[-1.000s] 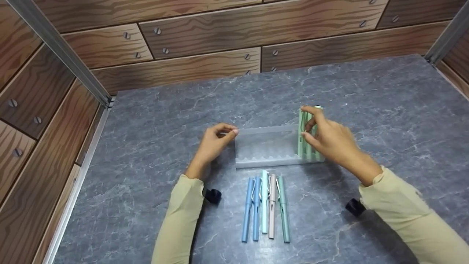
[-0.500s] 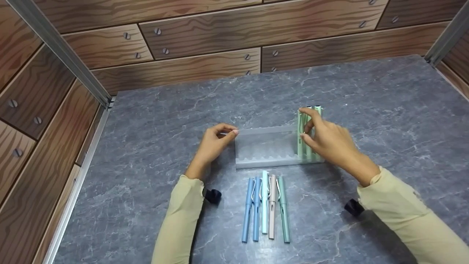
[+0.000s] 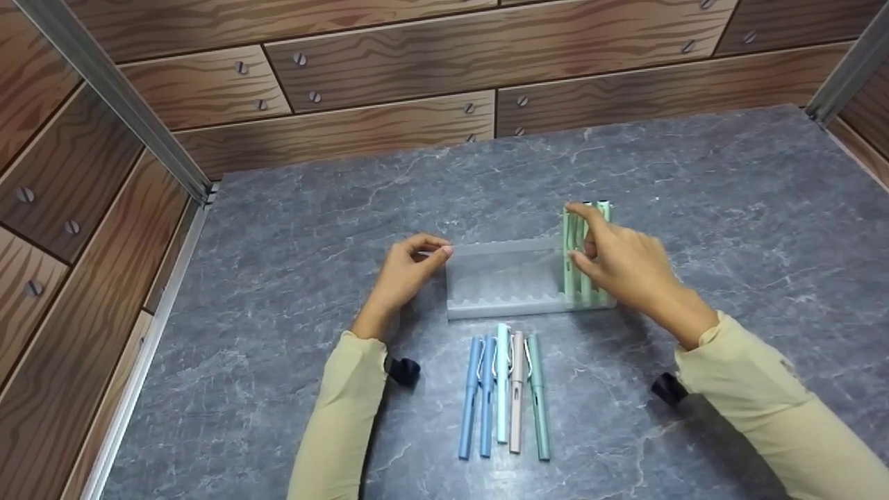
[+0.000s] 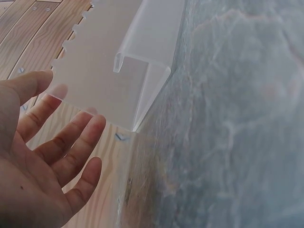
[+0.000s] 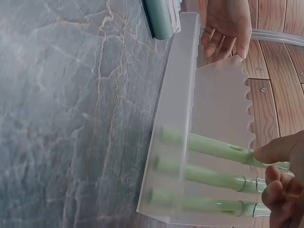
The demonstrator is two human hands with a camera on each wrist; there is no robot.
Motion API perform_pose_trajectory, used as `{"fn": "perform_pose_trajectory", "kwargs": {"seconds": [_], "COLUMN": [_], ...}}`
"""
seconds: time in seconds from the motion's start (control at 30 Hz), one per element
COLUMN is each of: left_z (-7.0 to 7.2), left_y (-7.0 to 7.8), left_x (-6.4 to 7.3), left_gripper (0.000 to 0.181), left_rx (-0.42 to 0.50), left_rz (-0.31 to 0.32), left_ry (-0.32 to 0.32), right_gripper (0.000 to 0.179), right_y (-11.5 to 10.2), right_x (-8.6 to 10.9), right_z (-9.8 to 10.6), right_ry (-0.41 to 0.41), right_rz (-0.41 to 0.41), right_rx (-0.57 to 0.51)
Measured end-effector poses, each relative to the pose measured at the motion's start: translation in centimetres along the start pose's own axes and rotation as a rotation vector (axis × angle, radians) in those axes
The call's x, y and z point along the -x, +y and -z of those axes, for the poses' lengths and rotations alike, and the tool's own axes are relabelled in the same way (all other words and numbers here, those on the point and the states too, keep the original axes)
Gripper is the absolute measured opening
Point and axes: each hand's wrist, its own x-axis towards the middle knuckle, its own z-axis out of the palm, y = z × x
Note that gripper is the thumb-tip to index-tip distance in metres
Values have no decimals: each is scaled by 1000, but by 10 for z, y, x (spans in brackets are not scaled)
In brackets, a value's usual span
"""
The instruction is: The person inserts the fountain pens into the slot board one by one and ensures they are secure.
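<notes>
Steadying the clear rack [image 3: 507, 274] at one corner, I pinch a light green pen [image 5: 216, 147] standing in it.
My left hand [image 3: 406, 272] holds the rack's upper left corner between thumb and forefinger, the other fingers loosely bent. My right hand [image 3: 635, 267] has its thumb against that pen and its forefinger at the top; the pen stands upright, leftmost of three at the rack's right end, with two matching pens [image 5: 209, 176] beside it. On the tabletop [image 3: 312, 222], just in front of the rack, a row lies side by side, from left: two blue pens [image 3: 468, 403], a pale aqua pen [image 3: 502, 396], a taupe pen [image 3: 516, 417] and a dark green pen [image 3: 540, 410].
</notes>
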Motion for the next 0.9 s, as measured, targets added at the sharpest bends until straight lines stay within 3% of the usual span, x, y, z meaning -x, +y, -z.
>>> {"fn": "perform_pose_trajectory", "kwargs": {"seconds": [0.9], "left_z": [0], "left_y": [0], "left_x": [-2], "left_gripper": [22], "left_rx": [6], "left_rz": [39], "left_ry": [0], "right_gripper": [59], "right_y": [4], "right_x": [-5], "right_z": [1], "right_ry": [-27], "right_rz": [-11], "right_rx": [46]}}
